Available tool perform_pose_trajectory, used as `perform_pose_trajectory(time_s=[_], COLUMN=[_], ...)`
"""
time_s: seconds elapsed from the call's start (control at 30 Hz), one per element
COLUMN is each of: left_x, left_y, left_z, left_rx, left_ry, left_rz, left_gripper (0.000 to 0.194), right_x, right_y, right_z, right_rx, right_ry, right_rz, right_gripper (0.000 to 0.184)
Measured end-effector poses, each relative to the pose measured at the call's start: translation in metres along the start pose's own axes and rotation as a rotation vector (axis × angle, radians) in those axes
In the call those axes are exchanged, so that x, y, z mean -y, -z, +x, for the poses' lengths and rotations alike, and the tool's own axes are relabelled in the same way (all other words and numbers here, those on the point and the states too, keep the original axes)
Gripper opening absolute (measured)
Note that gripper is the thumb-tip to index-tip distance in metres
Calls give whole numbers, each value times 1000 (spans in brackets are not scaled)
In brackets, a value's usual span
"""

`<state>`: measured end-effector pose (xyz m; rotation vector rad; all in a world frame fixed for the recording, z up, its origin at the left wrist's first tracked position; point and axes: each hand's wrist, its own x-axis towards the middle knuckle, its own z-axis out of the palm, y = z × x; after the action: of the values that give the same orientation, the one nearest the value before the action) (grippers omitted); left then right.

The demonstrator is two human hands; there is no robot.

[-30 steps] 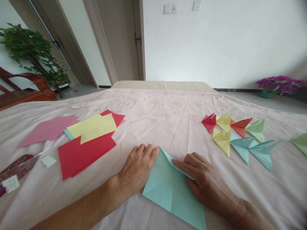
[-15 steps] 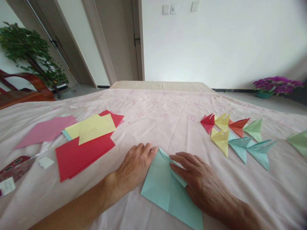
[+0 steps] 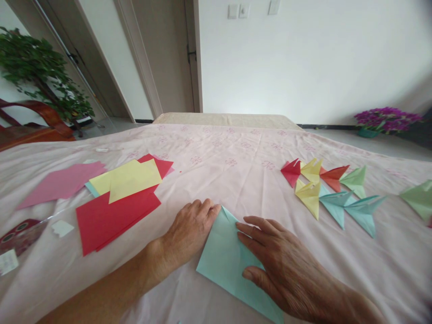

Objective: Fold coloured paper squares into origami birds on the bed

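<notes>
A light teal sheet of paper [image 3: 224,258], partly folded, lies on the pink cloth in front of me. My left hand [image 3: 189,229] rests beside its left edge, fingers curled down with the tips pressing the paper's top corner. My right hand [image 3: 280,265] lies flat on the folded flap, fingers stretched out and pressing it down. Neither hand lifts the sheet.
A pile of red [image 3: 111,216], yellow [image 3: 126,180] and pink [image 3: 60,182] flat sheets lies at the left. Several folded paper shapes [image 3: 329,191] in red, yellow, green and teal sit at the right. Pink tablecloth [image 3: 229,157] covers the table; a chair and plant stand far left.
My right hand has slid left and down over the teal flap, flattening it; its fingers now lie spread on the paper. The left hand has stayed put.
</notes>
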<state>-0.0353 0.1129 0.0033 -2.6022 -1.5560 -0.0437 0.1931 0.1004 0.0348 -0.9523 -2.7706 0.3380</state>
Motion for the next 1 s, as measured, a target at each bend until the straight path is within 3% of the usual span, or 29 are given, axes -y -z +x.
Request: perform_pose_trajectory(time_s=[0.27,0.33,0.53,0.7,1.0], left_x=[2,3,4,4,4], left_y=[-3,-3,-3,-4,-3], left_z=[1,1,1,1,1], left_rx=[-30,-34,-39,-46,-44], left_ry=[1,-1,-6,-4,-3], left_rz=[-2,-6,-24,-20,-41], left_gripper=[31,33,33,34,33], right_x=[-4,-6,-15,-14,-20], right_y=[-19,-22,-19,-19,-14], right_z=[15,15,20,32,34], right_rx=[24,5,45,79,147], right_ry=[-144,-179,-127,-85,-105], right_rz=[-12,7,-13,-103,-21], right_gripper=[21,30,54,59,63])
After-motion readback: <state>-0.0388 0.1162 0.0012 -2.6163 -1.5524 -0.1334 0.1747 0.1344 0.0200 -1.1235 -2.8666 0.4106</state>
